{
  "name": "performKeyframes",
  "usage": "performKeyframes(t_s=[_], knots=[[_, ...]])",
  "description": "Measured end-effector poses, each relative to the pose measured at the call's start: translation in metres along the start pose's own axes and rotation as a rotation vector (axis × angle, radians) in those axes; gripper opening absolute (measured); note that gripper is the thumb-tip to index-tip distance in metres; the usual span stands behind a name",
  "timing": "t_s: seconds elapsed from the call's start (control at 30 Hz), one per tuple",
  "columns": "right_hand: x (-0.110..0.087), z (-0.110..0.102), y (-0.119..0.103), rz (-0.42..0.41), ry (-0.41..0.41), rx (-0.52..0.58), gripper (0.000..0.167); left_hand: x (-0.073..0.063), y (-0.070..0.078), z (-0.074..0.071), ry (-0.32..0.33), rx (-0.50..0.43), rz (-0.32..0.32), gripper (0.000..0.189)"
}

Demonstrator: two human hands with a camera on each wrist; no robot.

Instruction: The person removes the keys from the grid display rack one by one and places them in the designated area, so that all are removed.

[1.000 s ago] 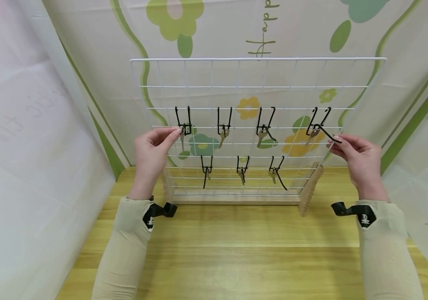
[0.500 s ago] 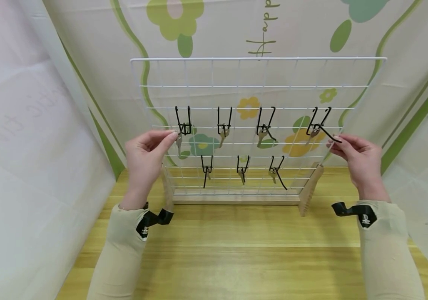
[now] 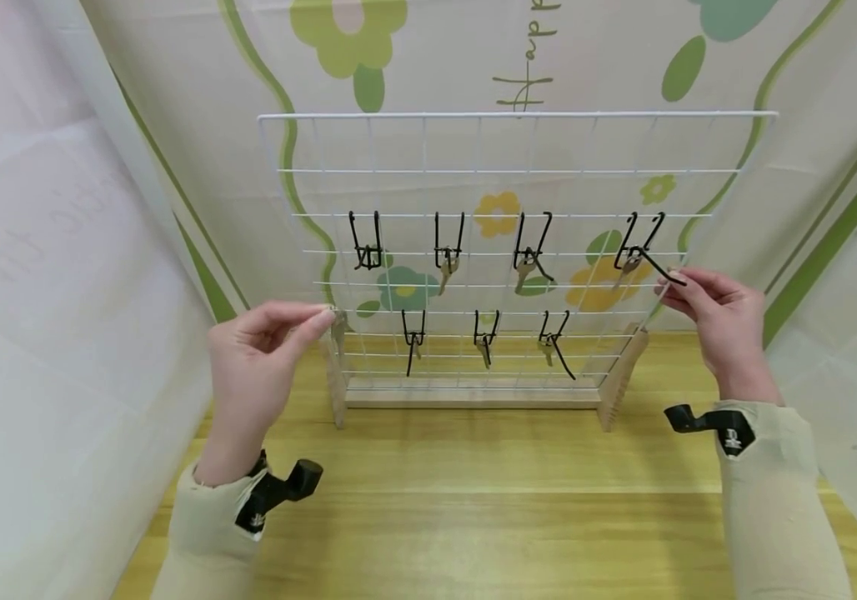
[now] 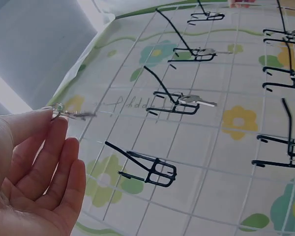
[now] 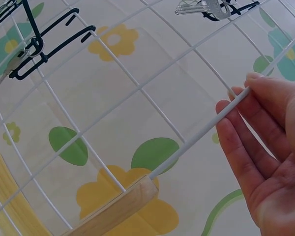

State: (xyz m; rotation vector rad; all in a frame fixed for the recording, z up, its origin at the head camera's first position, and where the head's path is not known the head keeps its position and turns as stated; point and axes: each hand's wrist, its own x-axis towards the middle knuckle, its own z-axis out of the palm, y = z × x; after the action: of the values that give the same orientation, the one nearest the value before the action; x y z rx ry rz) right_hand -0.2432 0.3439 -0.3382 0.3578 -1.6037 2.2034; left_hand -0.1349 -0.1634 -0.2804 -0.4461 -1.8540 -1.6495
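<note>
In the head view, my left hand point(image 3: 256, 354) is left of the white wire grid rack point(image 3: 518, 114). It pinches a key point(image 4: 81, 115) by its small ring between thumb and forefinger, apart from the hooks. The upper left black hook point(image 3: 368, 254) has no key on it. Along the upper row, other hooks carry keys, such as the key point(image 3: 448, 273) beside it and the key point(image 3: 628, 268) at the right. My right hand point(image 3: 724, 321) pinches the rack's right side wire point(image 5: 206, 125) between thumb and fingers, near the upper right hook point(image 3: 642, 246).
The rack stands upright on a wooden base point(image 3: 473, 398) with wooden feet at both ends. A lower row of hooks point(image 3: 486, 333) also carries keys. Below lies a wood-grain table point(image 3: 458, 508). White printed cloth point(image 3: 436, 50) hangs behind and at both sides.
My left hand has drawn the key off the upper left hook and moved it left and down, toward me. My right hand stays on the rack's side.
</note>
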Motion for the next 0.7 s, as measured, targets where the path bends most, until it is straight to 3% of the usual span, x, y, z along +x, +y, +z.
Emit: performKeyframes(t_s=[0.27,0.53,0.7], knots=[[0.001,0.001,0.0,0.005,0.002,0.014,0.028,-0.026,-0.012,-0.01,-0.171,0.047,-0.055,0.009],[0.001,0.002,0.0,-0.002,-0.007,0.039,0.026,-0.046,-0.045,-0.013,-0.252,0.129,-0.248,0.003],[0.001,0.001,0.001,0.006,-0.007,0.03,0.03,-0.055,-0.07,-0.016,-0.29,0.184,-0.354,0.01]])
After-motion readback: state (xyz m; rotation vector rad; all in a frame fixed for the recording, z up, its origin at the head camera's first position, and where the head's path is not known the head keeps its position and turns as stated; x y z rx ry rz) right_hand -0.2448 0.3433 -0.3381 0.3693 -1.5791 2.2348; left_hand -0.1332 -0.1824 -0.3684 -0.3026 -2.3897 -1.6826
